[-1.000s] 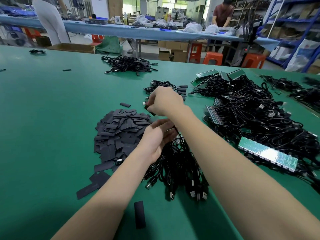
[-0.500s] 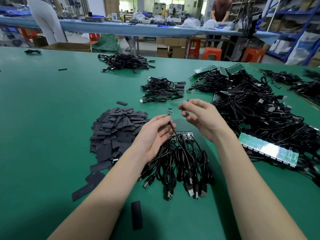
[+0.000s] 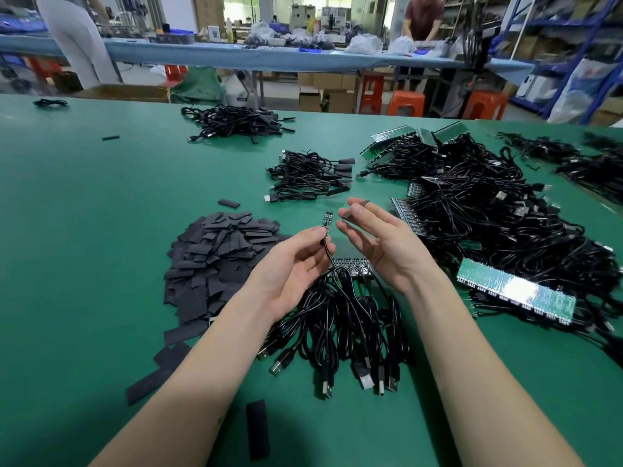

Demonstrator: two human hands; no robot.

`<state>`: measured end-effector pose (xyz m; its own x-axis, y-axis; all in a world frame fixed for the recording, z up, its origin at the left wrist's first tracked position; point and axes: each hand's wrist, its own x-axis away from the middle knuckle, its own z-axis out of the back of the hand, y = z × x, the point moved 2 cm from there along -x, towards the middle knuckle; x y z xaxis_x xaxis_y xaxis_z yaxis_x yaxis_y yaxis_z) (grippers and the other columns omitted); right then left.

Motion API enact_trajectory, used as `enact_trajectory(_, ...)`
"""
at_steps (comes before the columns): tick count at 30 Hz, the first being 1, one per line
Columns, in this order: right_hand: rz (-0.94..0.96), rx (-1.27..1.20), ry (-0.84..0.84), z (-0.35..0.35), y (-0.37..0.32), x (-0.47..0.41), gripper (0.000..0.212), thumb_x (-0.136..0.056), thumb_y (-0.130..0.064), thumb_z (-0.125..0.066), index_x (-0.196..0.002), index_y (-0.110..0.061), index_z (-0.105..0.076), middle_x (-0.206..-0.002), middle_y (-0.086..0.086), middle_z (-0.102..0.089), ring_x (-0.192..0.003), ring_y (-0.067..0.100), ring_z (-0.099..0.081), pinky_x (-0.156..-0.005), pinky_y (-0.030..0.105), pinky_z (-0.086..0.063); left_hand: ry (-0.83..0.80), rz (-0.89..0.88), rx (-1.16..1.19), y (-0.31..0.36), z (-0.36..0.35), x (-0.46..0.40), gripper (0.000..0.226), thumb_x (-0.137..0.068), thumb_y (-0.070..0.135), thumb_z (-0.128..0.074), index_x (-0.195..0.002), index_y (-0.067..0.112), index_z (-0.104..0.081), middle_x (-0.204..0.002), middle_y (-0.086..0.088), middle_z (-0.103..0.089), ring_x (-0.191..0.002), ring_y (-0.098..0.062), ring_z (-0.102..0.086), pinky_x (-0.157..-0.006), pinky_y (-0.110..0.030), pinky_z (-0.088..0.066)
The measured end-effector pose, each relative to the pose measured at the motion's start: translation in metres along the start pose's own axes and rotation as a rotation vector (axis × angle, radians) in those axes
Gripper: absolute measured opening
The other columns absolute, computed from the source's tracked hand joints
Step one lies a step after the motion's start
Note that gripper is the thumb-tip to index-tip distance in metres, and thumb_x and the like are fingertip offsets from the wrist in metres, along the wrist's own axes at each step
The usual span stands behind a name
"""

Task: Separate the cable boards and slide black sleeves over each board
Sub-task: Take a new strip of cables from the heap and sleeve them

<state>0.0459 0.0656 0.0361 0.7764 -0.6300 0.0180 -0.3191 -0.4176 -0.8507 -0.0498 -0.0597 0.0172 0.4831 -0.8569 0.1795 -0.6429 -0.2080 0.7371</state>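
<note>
— Up close, what are the fingers doing?

— Thumb and fingertips (image 3: pixel 320 235) of the left hand (image 3: pixel 290 274) pinch a single narrow cable board (image 3: pixel 327 221) at its lower end, holding it upright above the green table (image 3: pixel 84 230); its black cable (image 3: pixel 340 281) trails down from the pinch. The right hand (image 3: pixel 381 246) faces it, palm inward, fingers loosely extended, with a small dark sleeve (image 3: pixel 359 204) caught between thumb and forefinger, just beside the board but not touching it.

— And beneath the hands?

— A strip of joined boards (image 3: pixel 352 263) lies on the table under the wrists, its bundle of cables (image 3: pixel 340 328) running toward the camera and ending in USB plugs (image 3: pixel 365 379).

— To the sides?

— A heap of flat black sleeves (image 3: pixel 215 257) lies left of the left hand, with strays spilling toward the near edge, one alone (image 3: pixel 258 429) between the forearms. Right of the right hand, a large tangle of cabled board strips (image 3: pixel 488 230) covers the table, one panel (image 3: pixel 515 294) face up nearest the right forearm.

— Farther back?

— A small group of sleeved cables (image 3: pixel 310 176) lies beyond the hands, another cable pile (image 3: pixel 236 123) behind it. Two people stand at a long bench (image 3: pixel 269 55) across the aisle, orange stools (image 3: pixel 404 102) below it.
</note>
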Motion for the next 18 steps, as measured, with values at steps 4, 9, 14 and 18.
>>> enact_trajectory(4,0.029,0.015,-0.010,-0.0033,0.0009,-0.0005,0.025,-0.079,-0.015,-0.074,-0.103,-0.006,-0.070,-0.095,0.007,-0.076,-0.087,0.017,-0.074,-0.076,0.019,-0.058,-0.016,0.014,-0.017,0.0001,-0.0013,0.0019,0.005,-0.083,0.010,-0.069,-0.088,0.009,-0.069,-0.075,-0.002,-0.069,-0.064,-0.010,-0.066,-0.060,-0.019,-0.055)
enact_trajectory(9,0.061,0.055,-0.023,-0.0066,0.0016,-0.0016,0.024,-0.075,-0.015,-0.076,-0.096,-0.006,-0.072,-0.097,0.010,-0.076,-0.085,0.013,-0.072,-0.075,0.017,-0.056,-0.026,0.023,-0.034,0.0006,-0.0022,0.0034,0.024,-0.091,0.008,-0.064,-0.072,0.012,-0.078,-0.073,-0.002,-0.067,-0.063,-0.009,-0.065,-0.057,-0.015,-0.052)
enact_trajectory(14,0.071,0.026,-0.009,-0.0044,0.0006,-0.0023,0.008,-0.089,-0.007,-0.069,-0.097,-0.005,-0.071,-0.093,0.008,-0.077,-0.082,0.010,-0.072,-0.074,0.017,-0.056,-0.030,0.015,-0.055,0.0015,-0.0038,0.0045,0.024,-0.093,0.009,-0.063,-0.075,0.011,-0.078,-0.071,-0.001,-0.067,-0.062,-0.008,-0.063,-0.058,-0.014,-0.051)
enact_trajectory(18,0.054,0.051,-0.032,-0.0057,-0.0013,-0.0010,0.013,-0.083,-0.011,-0.073,-0.094,-0.006,-0.072,-0.094,0.009,-0.077,-0.084,0.011,-0.072,-0.074,0.018,-0.057,-0.034,0.018,-0.047,0.0007,-0.0032,0.0045,0.015,-0.091,0.009,-0.063,-0.081,0.010,-0.075,-0.070,0.000,-0.067,-0.062,-0.007,-0.063,-0.059,-0.014,-0.050)
